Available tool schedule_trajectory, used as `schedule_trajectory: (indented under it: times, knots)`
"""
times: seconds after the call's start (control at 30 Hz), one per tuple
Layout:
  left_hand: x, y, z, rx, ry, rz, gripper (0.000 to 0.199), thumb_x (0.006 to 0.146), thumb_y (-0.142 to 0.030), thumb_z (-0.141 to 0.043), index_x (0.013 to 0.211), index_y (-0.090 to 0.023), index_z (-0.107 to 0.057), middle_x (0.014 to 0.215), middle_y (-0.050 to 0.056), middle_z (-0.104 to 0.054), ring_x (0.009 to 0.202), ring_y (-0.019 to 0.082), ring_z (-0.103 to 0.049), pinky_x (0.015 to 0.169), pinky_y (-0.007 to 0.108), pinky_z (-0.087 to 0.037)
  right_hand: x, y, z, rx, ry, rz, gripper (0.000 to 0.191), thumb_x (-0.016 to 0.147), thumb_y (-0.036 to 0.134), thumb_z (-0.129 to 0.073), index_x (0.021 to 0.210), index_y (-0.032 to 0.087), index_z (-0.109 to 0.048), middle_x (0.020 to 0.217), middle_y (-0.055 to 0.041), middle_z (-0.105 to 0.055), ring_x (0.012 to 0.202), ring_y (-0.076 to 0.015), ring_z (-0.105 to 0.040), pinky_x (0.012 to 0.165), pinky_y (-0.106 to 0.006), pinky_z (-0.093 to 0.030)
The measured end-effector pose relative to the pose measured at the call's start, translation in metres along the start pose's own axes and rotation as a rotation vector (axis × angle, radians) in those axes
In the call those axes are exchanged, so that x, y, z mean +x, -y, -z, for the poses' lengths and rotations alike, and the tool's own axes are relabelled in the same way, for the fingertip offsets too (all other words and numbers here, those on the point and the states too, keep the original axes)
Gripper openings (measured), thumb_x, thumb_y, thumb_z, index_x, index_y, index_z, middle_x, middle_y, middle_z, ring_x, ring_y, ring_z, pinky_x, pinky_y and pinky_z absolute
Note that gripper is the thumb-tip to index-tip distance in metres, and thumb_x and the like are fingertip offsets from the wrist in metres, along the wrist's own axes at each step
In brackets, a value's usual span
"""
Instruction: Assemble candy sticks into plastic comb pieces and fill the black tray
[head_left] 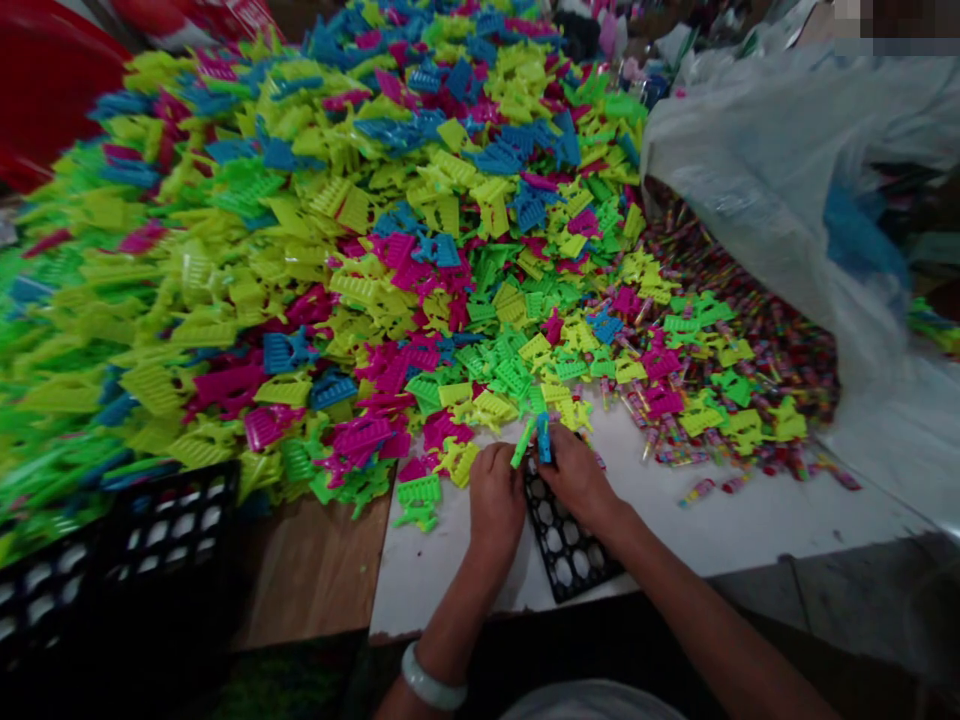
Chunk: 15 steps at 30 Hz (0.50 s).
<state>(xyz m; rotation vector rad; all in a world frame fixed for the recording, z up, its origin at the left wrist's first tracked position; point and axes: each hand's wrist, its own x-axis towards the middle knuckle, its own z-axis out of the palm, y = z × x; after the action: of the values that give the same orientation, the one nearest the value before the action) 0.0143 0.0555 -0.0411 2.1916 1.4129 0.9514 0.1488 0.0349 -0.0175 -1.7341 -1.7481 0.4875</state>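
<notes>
I have the left hand point(499, 500) pinching a green plastic piece point(523, 442), the right hand point(577, 485) a blue plastic piece point(544, 441), the black celled tray point(574, 590) beneath their fingers. Nearer cells show white; beyond the fingertips lies a loose neon heap point(300, 230): I judge most left.

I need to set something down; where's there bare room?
Bare white board lies between the right forearm and the small colourful tubes, and left of the left forearm below the loose green plastic. Brown wood shows between the black trays and white board. Beyond the left hand and right hand, plastic toy parts crowd the surface.
</notes>
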Motion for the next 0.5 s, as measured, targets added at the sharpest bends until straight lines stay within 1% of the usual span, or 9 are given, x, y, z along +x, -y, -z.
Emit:
schedule_trajectory:
  times: [0.07, 0.1, 0.17, 0.23, 0.27, 0.33, 0.4, 0.47, 0.5]
  knots:
    - [0.001, 0.001, -0.001, -0.002, -0.001, -0.009, 0.017, 0.087, -0.018, -0.047, 0.095, -0.017, -0.062, 0.093, 0.008, -0.061, 0.090, 0.023, -0.057, 0.081, 0.040, -0.049, 0.002, -0.009, 0.017, 0.059, -0.008, 0.034, 0.025, 0.083, 0.011, -0.048, 0.105, 0.020, -0.057, 0.099, -0.0067, -0.063, 0.092, -0.0211, -0.059, 0.084, -0.034, -0.049]
    - [0.001, 0.001, -0.001, -0.001, 0.001, -0.010, 0.017, 0.087, -0.019, -0.048, 0.096, -0.017, -0.062, 0.093, 0.008, -0.061, 0.091, 0.023, -0.057, 0.081, 0.040, -0.049, 0.002, -0.018, 0.029, 0.056, -0.060, 0.019, 0.026, 0.084, 0.012, -0.047, 0.107, 0.021, -0.056, 0.100, -0.0065, -0.063, 0.092, -0.0205, -0.059, 0.084, -0.034, -0.048]
    - [0.002, 0.002, -0.002, 0.004, 0.003, -0.011, 0.016, 0.087, -0.020, -0.049, 0.095, -0.017, -0.062, 0.093, 0.008, -0.061, 0.091, 0.024, -0.057, 0.081, 0.040, -0.049, 0.004, -0.041, 0.058, -0.062, -0.275, -0.104, 0.024, 0.086, 0.018, -0.047, 0.109, 0.019, -0.056, 0.101, -0.0094, -0.061, 0.092, -0.0223, -0.058, 0.084, -0.037, -0.048]
    - [0.002, 0.001, -0.002, 0.013, 0.000, -0.009, 0.015, 0.087, -0.021, -0.049, 0.095, -0.017, -0.062, 0.093, 0.008, -0.061, 0.091, 0.024, -0.057, 0.081, 0.040, -0.049, 0.007, -0.069, 0.088, -0.290, -0.511, -0.300, 0.023, 0.088, 0.027, -0.049, 0.106, 0.015, -0.057, 0.100, -0.0147, -0.059, 0.095, -0.0274, -0.055, 0.083, -0.041, -0.046]
    - [0.002, 0.001, -0.002, 0.017, -0.003, -0.005, 0.015, 0.087, -0.021, -0.050, 0.094, -0.017, -0.062, 0.093, 0.008, -0.061, 0.091, 0.024, -0.057, 0.081, 0.040, -0.049, 0.008, -0.082, 0.102, -0.384, -0.555, -0.381, 0.026, 0.087, 0.029, -0.050, 0.105, 0.013, -0.058, 0.102, -0.0174, -0.057, 0.097, -0.0297, -0.054, 0.082, -0.043, -0.046]
    - [0.003, 0.000, -0.002, 0.025, -0.003, 0.005, 0.016, 0.087, -0.020, -0.050, 0.095, -0.016, -0.063, 0.093, 0.009, -0.061, 0.091, 0.025, -0.057, 0.080, 0.040, -0.049, 0.011, -0.101, 0.122, -0.498, -0.543, -0.464, 0.024, 0.085, 0.030, -0.050, 0.096, 0.012, -0.060, 0.100, -0.0190, -0.056, 0.096, -0.0312, -0.053, 0.080, -0.044, -0.046]
    - [0.003, -0.001, -0.002, 0.030, 0.001, 0.018, 0.015, 0.086, -0.019, -0.050, 0.094, -0.015, -0.063, 0.092, 0.009, -0.061, 0.090, 0.024, -0.056, 0.080, 0.039, -0.049, 0.011, -0.106, 0.130, -0.515, -0.522, -0.455, 0.022, 0.085, 0.031, -0.048, 0.089, 0.013, -0.060, 0.098, -0.0179, -0.057, 0.094, -0.0303, -0.054, 0.080, -0.043, -0.046]
    - [0.002, -0.003, 0.000, 0.030, 0.017, 0.025, 0.014, 0.086, -0.018, -0.050, 0.094, -0.015, -0.062, 0.092, 0.009, -0.061, 0.089, 0.024, -0.056, 0.079, 0.038, -0.048, 0.006, -0.095, 0.124, -0.410, -0.524, -0.421, 0.022, 0.084, 0.035, -0.048, 0.087, 0.015, -0.059, 0.093, -0.0149, -0.060, 0.089, -0.0283, -0.056, 0.078, -0.042, -0.046]
    - [0.002, -0.004, 0.000, 0.029, 0.026, 0.025, 0.014, 0.086, -0.017, -0.050, 0.093, -0.015, -0.062, 0.092, 0.009, -0.061, 0.089, 0.023, -0.056, 0.080, 0.038, -0.048, 0.001, -0.085, 0.116, -0.286, -0.493, -0.412, 0.024, 0.084, 0.038, -0.049, 0.087, 0.016, -0.058, 0.087, -0.0126, -0.061, 0.084, -0.0266, -0.058, 0.075, -0.041, -0.047]
